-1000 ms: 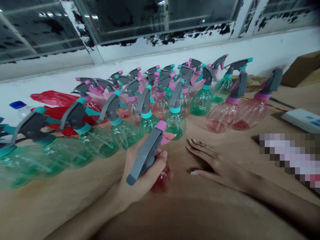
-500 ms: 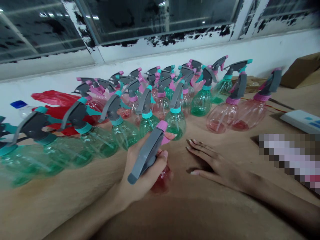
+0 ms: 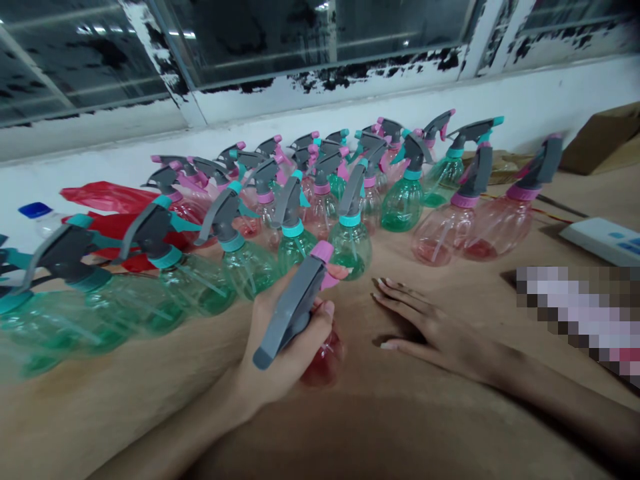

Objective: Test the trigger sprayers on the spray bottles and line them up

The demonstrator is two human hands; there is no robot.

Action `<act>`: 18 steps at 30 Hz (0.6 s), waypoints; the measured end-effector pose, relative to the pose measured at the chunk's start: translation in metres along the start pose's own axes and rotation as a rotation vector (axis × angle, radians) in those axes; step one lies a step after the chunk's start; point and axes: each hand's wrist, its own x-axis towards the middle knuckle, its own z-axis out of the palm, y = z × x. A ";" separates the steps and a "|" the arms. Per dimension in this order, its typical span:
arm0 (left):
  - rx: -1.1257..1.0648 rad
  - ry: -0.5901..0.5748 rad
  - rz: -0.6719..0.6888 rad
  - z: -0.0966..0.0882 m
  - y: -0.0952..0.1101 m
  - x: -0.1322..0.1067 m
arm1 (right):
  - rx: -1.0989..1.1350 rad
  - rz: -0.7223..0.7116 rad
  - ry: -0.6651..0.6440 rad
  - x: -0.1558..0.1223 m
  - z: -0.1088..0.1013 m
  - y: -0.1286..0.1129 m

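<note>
My left hand (image 3: pixel 280 347) is wrapped round the neck of a pink spray bottle (image 3: pixel 323 357) with a grey trigger head (image 3: pixel 293 310) and a pink nozzle. The bottle stands on the wooden table (image 3: pixel 150 393) near me. Flat on the table just to the right lies my right hand (image 3: pixel 430 330), fingers stretched out and holding nothing. Just beyond both hands stands a green spray bottle (image 3: pixel 351 243) with a teal collar.
Several green and pink spray bottles (image 3: pixel 320 193) crowd the table up to the white wall. Two pink ones (image 3: pixel 470 223) stand at the right. A red plastic bag (image 3: pixel 107 200) lies at the left, a white power strip (image 3: pixel 603 241) and cardboard box (image 3: pixel 603 137) at the right.
</note>
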 end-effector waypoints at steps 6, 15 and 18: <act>0.027 -0.013 0.005 0.000 -0.005 -0.002 | 0.008 0.007 0.017 0.000 0.001 0.000; 0.003 -0.012 -0.033 0.001 -0.010 -0.004 | -0.003 -0.003 0.017 -0.001 0.002 0.001; -0.027 -0.010 -0.043 0.000 -0.011 -0.005 | -0.001 0.004 0.016 -0.002 0.002 0.001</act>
